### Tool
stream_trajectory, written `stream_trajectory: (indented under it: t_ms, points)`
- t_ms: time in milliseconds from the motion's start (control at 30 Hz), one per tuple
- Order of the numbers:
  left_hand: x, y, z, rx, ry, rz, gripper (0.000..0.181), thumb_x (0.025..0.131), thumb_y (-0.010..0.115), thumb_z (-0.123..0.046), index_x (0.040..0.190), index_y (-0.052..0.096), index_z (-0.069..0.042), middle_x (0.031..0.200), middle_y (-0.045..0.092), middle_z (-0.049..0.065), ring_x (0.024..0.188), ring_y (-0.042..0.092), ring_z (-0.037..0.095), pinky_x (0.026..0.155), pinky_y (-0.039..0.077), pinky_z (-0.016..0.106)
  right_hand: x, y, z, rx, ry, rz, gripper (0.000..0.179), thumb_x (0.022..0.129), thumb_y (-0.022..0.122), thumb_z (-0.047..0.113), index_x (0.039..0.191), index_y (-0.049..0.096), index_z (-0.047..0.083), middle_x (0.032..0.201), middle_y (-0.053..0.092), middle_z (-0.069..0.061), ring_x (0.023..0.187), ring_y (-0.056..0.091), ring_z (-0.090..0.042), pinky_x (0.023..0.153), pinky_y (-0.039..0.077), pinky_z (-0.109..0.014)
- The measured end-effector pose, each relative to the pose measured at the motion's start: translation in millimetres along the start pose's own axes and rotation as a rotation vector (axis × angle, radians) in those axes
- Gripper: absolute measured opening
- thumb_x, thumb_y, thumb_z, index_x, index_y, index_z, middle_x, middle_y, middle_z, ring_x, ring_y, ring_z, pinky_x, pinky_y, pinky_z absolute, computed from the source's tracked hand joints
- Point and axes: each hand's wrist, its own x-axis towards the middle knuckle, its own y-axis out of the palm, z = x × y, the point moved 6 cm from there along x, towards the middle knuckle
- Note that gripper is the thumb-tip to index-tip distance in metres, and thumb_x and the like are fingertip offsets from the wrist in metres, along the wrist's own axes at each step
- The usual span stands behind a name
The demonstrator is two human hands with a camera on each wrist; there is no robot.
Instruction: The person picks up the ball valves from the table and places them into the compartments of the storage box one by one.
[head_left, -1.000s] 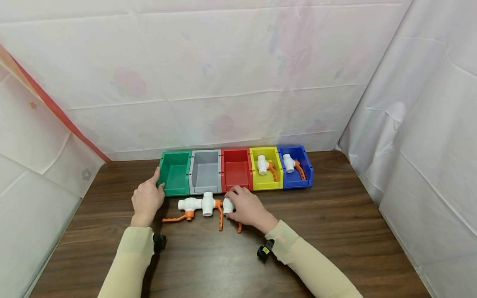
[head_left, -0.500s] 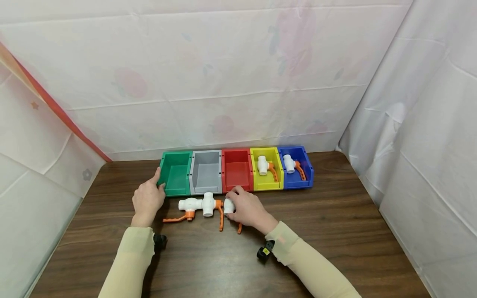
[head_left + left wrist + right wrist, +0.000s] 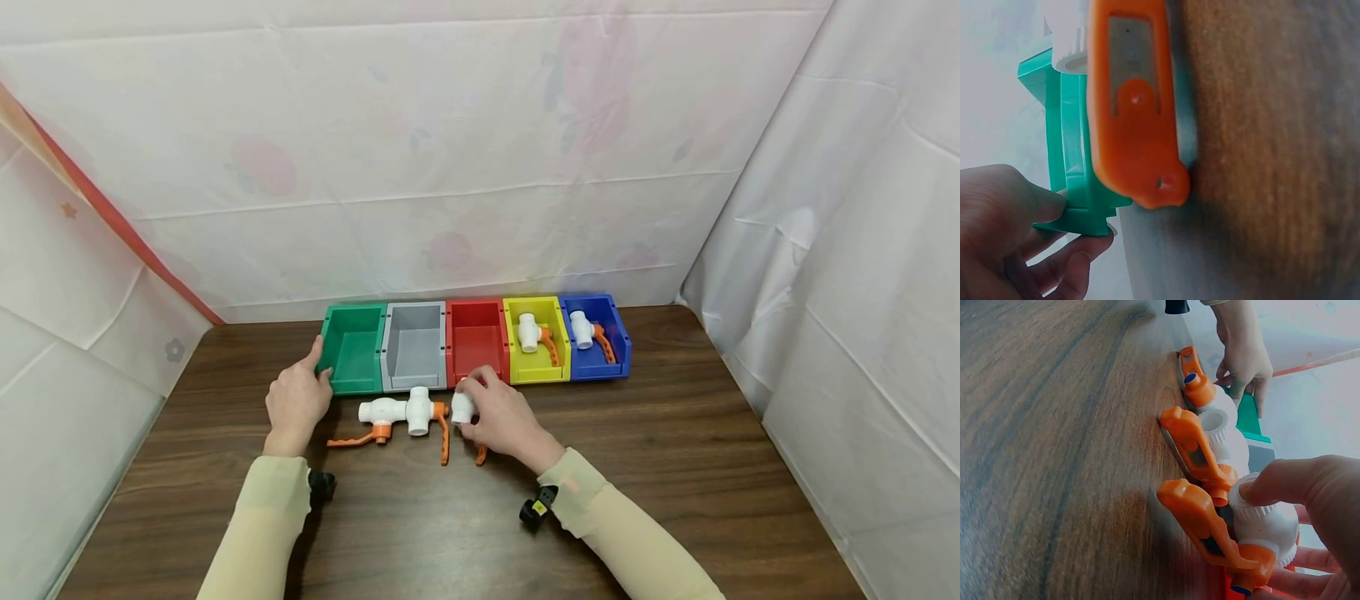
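My right hand [image 3: 506, 417] grips a white plastic ball valve [image 3: 462, 407] with an orange lever, thumb on one end and fingers round the far side, just in front of the red bin [image 3: 477, 377]. Its lever [image 3: 1200, 519] points back over the table in the right wrist view. At the left end of the row, my left hand [image 3: 298, 402] pinches the side wall of the green bin [image 3: 1079, 215] between thumb and fingers. Two more valves lie between the hands: a middle valve [image 3: 418, 411] with its lever toward me, and a left valve [image 3: 384, 410] with its lever to the left.
A grey bin [image 3: 414, 385] stands between the green and red ones. The yellow bin [image 3: 540, 374] and blue bin [image 3: 600, 372] each hold one white valve with an orange lever. White cloth [image 3: 450, 150] hangs behind the wooden table [image 3: 420, 533].
My right hand has shifted slightly up and to the right with the valve, away from the middle valve. The left hand stays at the green bin.
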Motion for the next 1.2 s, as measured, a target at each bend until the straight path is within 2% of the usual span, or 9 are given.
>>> stream_trajectory:
  t_ms: [367,667,1033,1200]
  points:
    - [-0.3,-0.9,-0.8,-0.002,-0.003,-0.003,0.063,0.100,0.059,-0.017,0.157,0.031,-0.021,0.118,0.062,0.035,0.048,0.047,0.030,0.040,0.036,0.041,0.3,-9.2,-1.1,0.038,-0.002,-0.071,0.048,0.079,0.083,0.028,0.121,0.062,0.021,0.131,0.048,-0.004,0.090,0.058,-0.019,0.076,0.052,-0.032]
    - [-1.0,-1.1,-0.8,-0.005,0.006,-0.010,0.064,0.100,0.059,-0.016,0.157,0.032,-0.021,0.119,0.061,0.034,0.050,0.049,0.031,0.041,0.036,0.042,2.2,-19.9,2.7,0.012,-0.051,-0.125,0.050,0.080,0.082,0.027,0.126,0.063,0.023,0.137,0.045,-0.005,0.091,0.056,-0.017,0.074,0.051,-0.029]
    - [-0.7,-0.4,-0.1,-0.002,0.000,-0.020,0.063,0.100,0.060,-0.017,0.157,0.033,-0.022,0.117,0.063,0.033,0.050,0.050,0.032,0.042,0.038,0.043,5.6,-28.9,2.4,0.015,-0.087,-0.150,0.054,0.081,0.084,0.019,0.131,0.064,0.022,0.140,0.042,-0.006,0.104,0.057,-0.021,0.084,0.053,-0.034]
    - [0.0,0.2,0.5,-0.002,-0.008,-0.013,0.063,0.100,0.059,-0.017,0.157,0.032,-0.022,0.117,0.063,0.033,0.048,0.048,0.031,0.041,0.037,0.042,6.0,-32.8,2.6,0.027,-0.079,-0.141,0.054,0.083,0.083,0.019,0.132,0.063,0.023,0.143,0.040,-0.006,0.109,0.055,-0.020,0.086,0.053,-0.033]
